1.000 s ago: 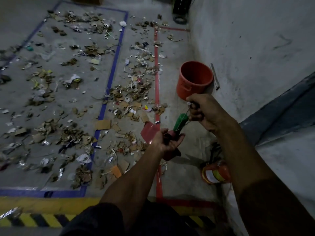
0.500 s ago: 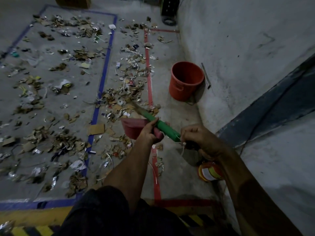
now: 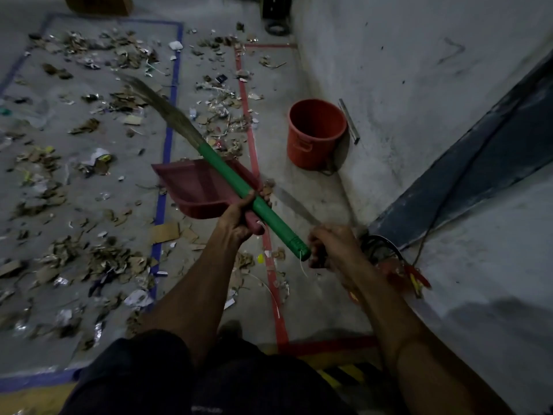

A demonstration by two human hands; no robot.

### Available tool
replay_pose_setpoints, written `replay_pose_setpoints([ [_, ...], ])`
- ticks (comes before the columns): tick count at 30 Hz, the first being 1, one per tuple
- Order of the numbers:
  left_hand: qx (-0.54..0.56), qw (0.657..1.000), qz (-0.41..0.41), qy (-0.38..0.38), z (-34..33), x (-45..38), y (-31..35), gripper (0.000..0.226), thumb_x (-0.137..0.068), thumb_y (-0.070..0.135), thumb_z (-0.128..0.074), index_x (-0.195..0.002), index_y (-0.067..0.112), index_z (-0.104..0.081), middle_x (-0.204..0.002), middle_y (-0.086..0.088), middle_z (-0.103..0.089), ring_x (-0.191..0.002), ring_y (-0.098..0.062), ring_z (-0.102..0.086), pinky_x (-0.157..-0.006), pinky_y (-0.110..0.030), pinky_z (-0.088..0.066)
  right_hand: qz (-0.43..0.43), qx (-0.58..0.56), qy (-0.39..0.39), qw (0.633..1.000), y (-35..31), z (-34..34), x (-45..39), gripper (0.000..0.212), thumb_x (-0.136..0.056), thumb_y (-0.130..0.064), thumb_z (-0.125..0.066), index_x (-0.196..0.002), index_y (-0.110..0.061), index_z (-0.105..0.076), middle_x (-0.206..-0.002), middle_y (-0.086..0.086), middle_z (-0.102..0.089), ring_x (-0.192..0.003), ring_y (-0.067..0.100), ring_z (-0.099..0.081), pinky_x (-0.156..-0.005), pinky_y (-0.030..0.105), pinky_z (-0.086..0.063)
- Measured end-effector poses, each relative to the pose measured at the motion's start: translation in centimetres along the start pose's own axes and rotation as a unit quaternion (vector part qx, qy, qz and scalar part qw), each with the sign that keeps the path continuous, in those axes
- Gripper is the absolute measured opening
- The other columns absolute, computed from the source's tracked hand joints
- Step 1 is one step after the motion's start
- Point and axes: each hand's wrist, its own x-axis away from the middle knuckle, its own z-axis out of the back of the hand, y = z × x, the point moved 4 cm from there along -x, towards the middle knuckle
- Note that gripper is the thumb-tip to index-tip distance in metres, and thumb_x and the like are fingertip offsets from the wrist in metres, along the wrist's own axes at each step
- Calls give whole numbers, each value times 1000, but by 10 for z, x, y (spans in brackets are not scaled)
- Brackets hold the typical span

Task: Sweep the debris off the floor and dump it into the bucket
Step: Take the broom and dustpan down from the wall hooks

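The left hand (image 3: 239, 217) grips both the red plastic dustpan (image 3: 197, 190) and the green-handled grass broom (image 3: 239, 182). The right hand (image 3: 332, 247) curls by the handle's end, its hold unclear. Cardboard debris (image 3: 98, 259) litters the floor; the orange plastic bucket (image 3: 314, 136) waits by the wall.

Red fire extinguisher (image 3: 404, 274) by the wall, black tyre (image 3: 276, 26) far off.

Bare forearms and hands (image 3: 239, 217), no sleeves showing; dark clothing below (shorts or trousers, unclear).
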Motion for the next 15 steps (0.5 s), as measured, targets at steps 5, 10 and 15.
replay_pose_setpoints([
  [5,-12,999,-20,-47,-1,12,12,18,-99,13,-47,-90,3,-60,-76,-8,-69,-70,-20,-68,-72,-32,-60,53,223,-44,972,-5,-27,-5,33,-93,-42,-61,-98,-10,-66,-84,7,-67,-66,16,-61,-56,28,-49],
  [10,-40,996,-6,-85,0,24,14,16,-86,15,-53,-95,4,-60,-83,-10,-66,-78,-21,-67,-75,-32,-58,47,272,-113,954,-11,-61,-10,45,-93,-51,-57,-90,-6,-59,-82,12,-58,-73,21,-57,-65,32,-43],
  [15,-71,992,-13,-104,2,33,17,21,-81,16,-55,-97,2,-59,-81,-9,-68,-76,-20,-68,-77,-32,-58,53,236,-133,961,3,-84,-10,40,-94,-49,-55,-103,-10,-57,-85,11,-62,-72,24,-62,-67,39,-54],
])
